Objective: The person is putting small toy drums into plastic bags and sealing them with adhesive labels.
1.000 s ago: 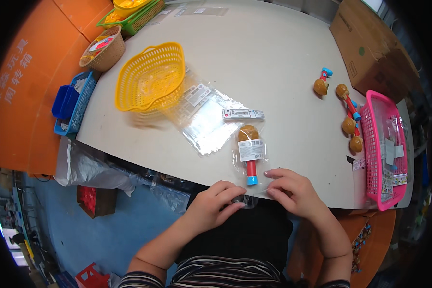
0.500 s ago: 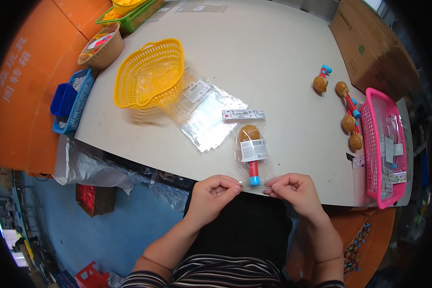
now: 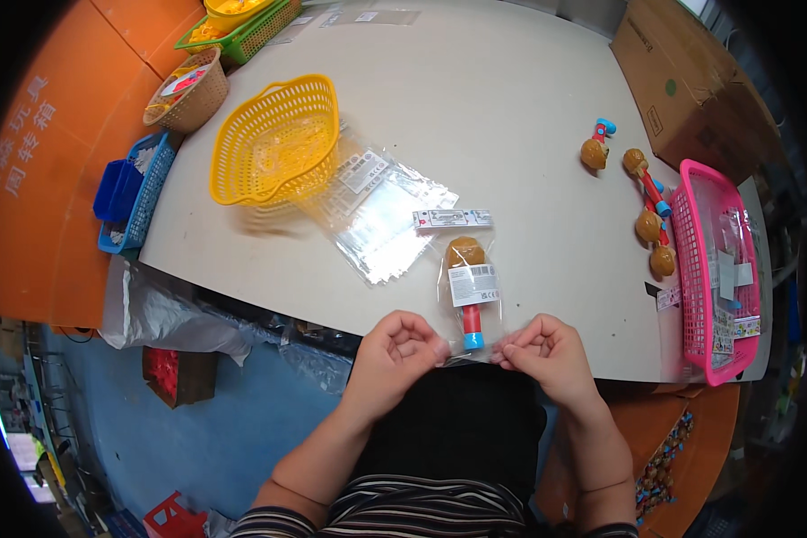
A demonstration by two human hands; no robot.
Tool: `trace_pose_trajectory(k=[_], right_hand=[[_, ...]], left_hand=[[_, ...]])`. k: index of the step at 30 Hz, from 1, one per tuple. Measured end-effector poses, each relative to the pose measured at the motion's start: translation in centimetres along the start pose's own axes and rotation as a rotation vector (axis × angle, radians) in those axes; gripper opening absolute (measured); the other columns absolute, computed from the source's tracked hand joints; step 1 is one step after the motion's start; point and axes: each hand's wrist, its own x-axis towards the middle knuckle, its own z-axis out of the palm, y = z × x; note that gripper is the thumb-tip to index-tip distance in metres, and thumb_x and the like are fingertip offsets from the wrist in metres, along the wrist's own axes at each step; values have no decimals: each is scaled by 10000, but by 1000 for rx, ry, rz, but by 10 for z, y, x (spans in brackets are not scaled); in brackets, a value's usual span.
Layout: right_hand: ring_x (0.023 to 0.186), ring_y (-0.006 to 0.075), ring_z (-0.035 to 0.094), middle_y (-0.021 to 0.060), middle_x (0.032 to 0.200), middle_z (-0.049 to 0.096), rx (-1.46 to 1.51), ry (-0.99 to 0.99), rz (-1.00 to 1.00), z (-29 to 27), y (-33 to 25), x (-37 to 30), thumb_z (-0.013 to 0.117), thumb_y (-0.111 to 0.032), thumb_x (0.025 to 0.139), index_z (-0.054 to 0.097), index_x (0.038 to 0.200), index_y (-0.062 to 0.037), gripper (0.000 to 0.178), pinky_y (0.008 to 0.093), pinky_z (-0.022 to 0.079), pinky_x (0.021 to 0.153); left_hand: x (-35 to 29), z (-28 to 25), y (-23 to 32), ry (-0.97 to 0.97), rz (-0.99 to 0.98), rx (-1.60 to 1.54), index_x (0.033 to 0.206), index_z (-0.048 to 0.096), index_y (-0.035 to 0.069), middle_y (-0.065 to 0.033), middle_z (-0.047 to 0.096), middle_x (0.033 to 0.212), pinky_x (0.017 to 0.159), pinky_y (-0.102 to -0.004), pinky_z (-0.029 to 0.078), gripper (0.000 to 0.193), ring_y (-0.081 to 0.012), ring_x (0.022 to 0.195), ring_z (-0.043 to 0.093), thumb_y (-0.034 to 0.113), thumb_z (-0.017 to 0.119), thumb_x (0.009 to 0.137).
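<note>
Clear bag (image 3: 493, 316) up front: near corners hidden inside pinches of left hand (image 3: 396, 351) and right hand (image 3: 545, 352)! White label (image 3: 473, 284) blocked toy's (image 3: 472, 316) middle, fine print too small to read. Yellow basket (image 3: 219, 170) covered corner of bag stack (image 3: 381, 242). Upper left, top edge clipped yellow bowl (image 3: 238, 7); bottom edge sliced striped sleeves (image 3: 269, 522). Pink basket (image 3: 684, 242): contents jumbled under plastic, hard to tell. Orange bin (image 3: 710, 421): partly behind right forearm (image 3: 605, 457), pieces (image 3: 662, 466) too tiny to count. Beneath table (image 3: 529, 117), dark shapes lost in shadow.
</note>
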Motion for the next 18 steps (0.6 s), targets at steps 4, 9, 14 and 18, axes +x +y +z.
trace_pose_trajectory(k=[4,9,14,18], right_hand=[[854,203,712,191,946,692,10,25,5,1,-2,-1,621,65,900,527,874,-5,121,279,601,760],[852,200,712,194,942,692,35,41,7,2,-3,-1,619,64,901,524,870,-3,120,272,601,758],[871,192,712,189,957,691,50,47,-6,0,1,-3,622,60,909,531,893,18,101,264,597,780],[874,187,709,192,963,690,32,69,-29,3,1,-4,620,62,910,529,893,21,101,260,595,778]], left_hand=[[14,0,6,28,-90,9,1168,481,-32,-166,676,974,790,-280,573,312,-187,901,692,-24,648,904],[27,4,6,-39,-66,87,1162,476,-20,-147,685,929,749,-262,572,335,-181,847,701,-43,662,884],[26,1,5,-42,-54,137,1143,465,-8,-133,676,926,725,-245,563,345,-169,862,698,-57,668,869],[18,-3,-2,-7,29,121,1155,457,0,-108,634,972,787,-252,551,357,-175,962,676,-47,667,871]])
